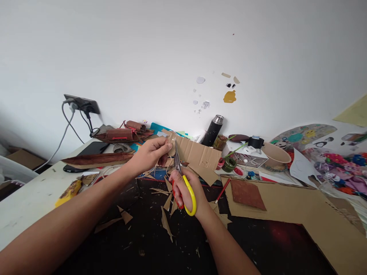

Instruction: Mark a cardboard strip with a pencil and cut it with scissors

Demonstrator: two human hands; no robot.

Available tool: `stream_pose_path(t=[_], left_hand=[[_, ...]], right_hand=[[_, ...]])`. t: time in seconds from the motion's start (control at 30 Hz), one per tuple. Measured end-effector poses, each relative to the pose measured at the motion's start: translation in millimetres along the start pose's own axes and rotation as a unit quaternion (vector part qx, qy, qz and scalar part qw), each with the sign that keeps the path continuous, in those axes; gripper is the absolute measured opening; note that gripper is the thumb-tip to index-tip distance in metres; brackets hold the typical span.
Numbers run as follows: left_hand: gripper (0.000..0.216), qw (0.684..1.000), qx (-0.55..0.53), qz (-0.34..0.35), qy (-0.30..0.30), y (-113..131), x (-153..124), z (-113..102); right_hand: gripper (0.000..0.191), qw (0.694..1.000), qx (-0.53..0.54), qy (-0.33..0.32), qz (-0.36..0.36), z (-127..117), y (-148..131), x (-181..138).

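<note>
My left hand (156, 152) pinches the left end of a strip of brown corrugated cardboard (197, 151), holding it raised above the cluttered work surface. In my right hand (186, 191) is a pair of scissors (189, 196) with one yellow and one red handle loop. Their metal blades point up and meet the cardboard close to my left fingertips. Thin cardboard offcuts (165, 223) lie on the dark mat (137, 244) below both hands.
Brown-painted cardboard boat shapes (119, 134) lie at the back left. A black thermos (212, 131) leans by the wall. Paint jars (229, 164) and a beige bowl (276, 154) stand right of it. A large cardboard sheet (275, 202) covers the right side, bearing a brown square (248, 194).
</note>
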State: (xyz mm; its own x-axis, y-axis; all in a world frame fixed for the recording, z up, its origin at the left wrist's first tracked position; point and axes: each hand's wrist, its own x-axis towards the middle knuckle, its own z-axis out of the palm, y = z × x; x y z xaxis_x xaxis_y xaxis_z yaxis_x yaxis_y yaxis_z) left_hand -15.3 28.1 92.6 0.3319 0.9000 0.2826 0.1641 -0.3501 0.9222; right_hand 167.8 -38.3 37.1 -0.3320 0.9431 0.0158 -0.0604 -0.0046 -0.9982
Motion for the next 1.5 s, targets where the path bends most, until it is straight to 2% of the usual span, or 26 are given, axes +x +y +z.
stream_pose_path(t=[0.3,0.5,0.7,1.0,1.23,1.5], left_hand=[[0.038,0.999,-0.044,-0.013,0.003,-4.3,1.7,4.8],[0.038,1.000,-0.022,-0.004,-0.004,-3.7,1.2,2.9],[0.040,1.000,0.017,-0.004,-0.009,-3.8,0.5,0.5],[0.042,0.999,0.035,-0.010,-0.021,-5.9,-4.2,8.0],[0.043,1.000,0.005,-0.020,-0.016,-12.3,-4.1,13.9],[0.046,0.999,-0.035,-0.032,0.000,-15.0,-3.0,24.1]], right_hand=[[0.057,0.999,-0.005,0.037,0.022,5.9,-5.3,-0.8],[0.055,0.999,-0.020,0.042,0.012,6.9,4.8,-0.9],[0.053,0.999,-0.029,0.015,0.008,5.9,11.9,0.1],[0.063,0.999,0.032,-0.031,0.009,6.7,3.9,0.8],[0.055,0.999,0.023,0.017,0.022,6.9,-2.2,-1.6],[0.054,0.999,0.003,0.048,0.013,11.4,9.6,1.2]])
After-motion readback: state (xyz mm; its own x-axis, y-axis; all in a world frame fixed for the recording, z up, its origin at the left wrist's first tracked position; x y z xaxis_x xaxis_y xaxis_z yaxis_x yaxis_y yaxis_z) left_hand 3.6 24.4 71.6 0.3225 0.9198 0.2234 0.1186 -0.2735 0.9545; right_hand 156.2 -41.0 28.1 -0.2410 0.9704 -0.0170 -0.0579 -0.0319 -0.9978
